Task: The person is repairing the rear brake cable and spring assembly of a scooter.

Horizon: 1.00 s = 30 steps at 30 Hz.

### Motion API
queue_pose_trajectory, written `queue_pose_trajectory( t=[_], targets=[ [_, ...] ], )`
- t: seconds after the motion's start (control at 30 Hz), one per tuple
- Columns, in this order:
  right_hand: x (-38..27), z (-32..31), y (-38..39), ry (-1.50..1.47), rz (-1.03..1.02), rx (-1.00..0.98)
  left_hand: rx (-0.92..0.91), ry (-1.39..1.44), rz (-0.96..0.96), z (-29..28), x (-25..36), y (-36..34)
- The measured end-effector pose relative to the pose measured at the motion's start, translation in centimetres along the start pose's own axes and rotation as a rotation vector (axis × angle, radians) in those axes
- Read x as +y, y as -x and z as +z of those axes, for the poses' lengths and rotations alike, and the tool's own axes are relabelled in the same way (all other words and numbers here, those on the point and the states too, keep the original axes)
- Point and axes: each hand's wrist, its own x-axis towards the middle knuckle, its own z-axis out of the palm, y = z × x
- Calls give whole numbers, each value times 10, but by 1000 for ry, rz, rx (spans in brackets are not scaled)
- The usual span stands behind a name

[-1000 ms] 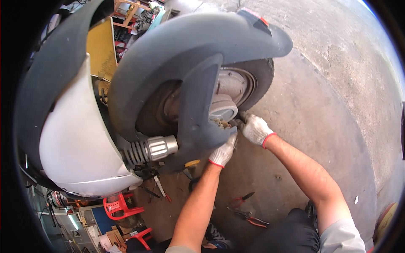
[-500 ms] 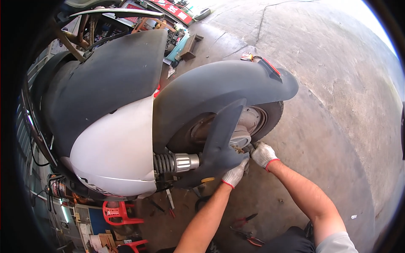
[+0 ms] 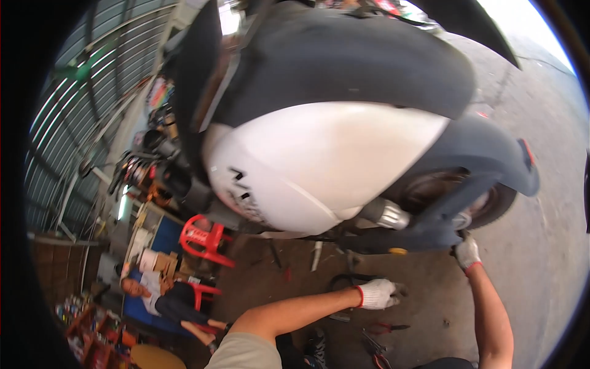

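A scooter with dark grey fenders and a white side panel (image 3: 332,160) fills the upper middle. My right hand (image 3: 468,253), in a white knit glove with a red cuff, is at the lower end of the grey fork cover (image 3: 445,206), beside the hub of the front wheel (image 3: 501,206). Its fingers are closed there; whatever they hold is hidden. Below the scooter, apart from it, my left hand (image 3: 377,294) hangs over the floor in a like glove. Its darkened fingertips are smeared, so their grip is unclear. Red-handled pliers (image 3: 390,328) lie on the floor close to it.
More hand tools (image 3: 376,349) lie by my feet. A red plastic chair (image 3: 206,240) stands at left, and a person (image 3: 163,295) sits beyond it. Shelves with small goods (image 3: 92,332) are at lower left. Concrete floor (image 3: 553,258) stretches to the right.
My left hand has left the wheel hub and moved down and away from the scooter. My right hand stays by the hub. The view has swung left, bringing the seated person into sight.
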Motion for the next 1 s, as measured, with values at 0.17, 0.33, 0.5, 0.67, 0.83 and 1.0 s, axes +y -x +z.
queue_pose_trajectory(
  t=[0.17, 0.33, 0.5, 0.67, 0.83, 1.0],
  targets=[
    [49, -16, -32, -146, -8, -152, -15, -210, -278, -25, -52, 122],
    [103, -18, -70, -313, 137, -110, 254, -271, -495, -38, -113, 226],
    [87, -37, -68, -35, 266, -151, 694, -437, -678, -55, -144, 313],
    [23, -58, -53, -55, 406, -430, 1359, -720, -862, -146, -161, 426],
    [-33, -57, -53, 21, 444, -492, 1710, -1214, -1153, -292, -163, 565],
    [-74, -27, -45, 37, 385, -412, 1497, -2115, -1230, -436, -158, 714]
  ],
)
